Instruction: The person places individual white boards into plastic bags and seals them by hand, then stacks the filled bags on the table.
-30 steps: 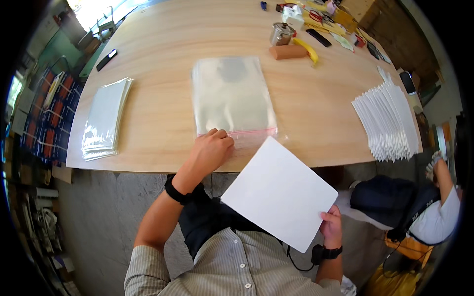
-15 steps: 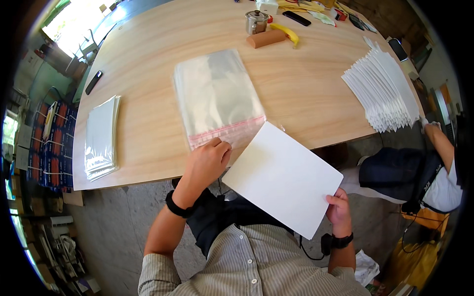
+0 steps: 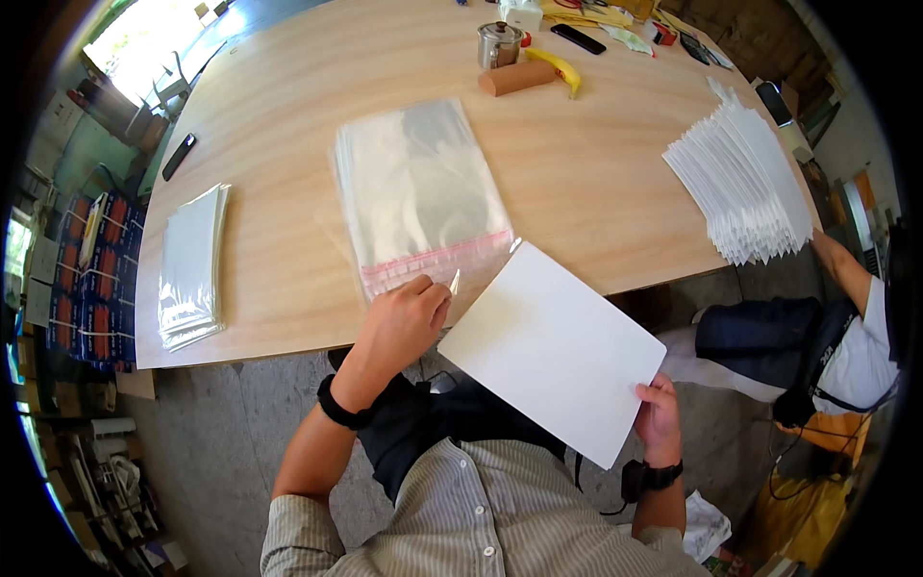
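Observation:
My right hand (image 3: 659, 412) grips a white rectangular board (image 3: 558, 351) by its lower right edge, thumb on top. The board is tilted, with its far corner by the front of a stack of clear plastic bags (image 3: 423, 183). These bags lie flat and have a pink strip across the near end. My left hand (image 3: 404, 322) is closed at that near end, its fingers pinching the edge of a clear bag; the fingertips are partly hidden. A small shiny fold of plastic shows beside the left knuckles.
Filled clear packets (image 3: 192, 269) are stacked at the table's left. At the right stands a fanned pile of white packets (image 3: 740, 183), with another person's arm (image 3: 846, 269) beside it. Farther back are a metal pot (image 3: 500, 45), a brown cylinder (image 3: 517, 78), a banana (image 3: 560, 69) and phones (image 3: 578, 38).
My left hand has shifted slightly, and plastic at the bags' near end has moved, with a shiny fold now showing. The board stays nearly in place. The other person's arm has moved at the right.

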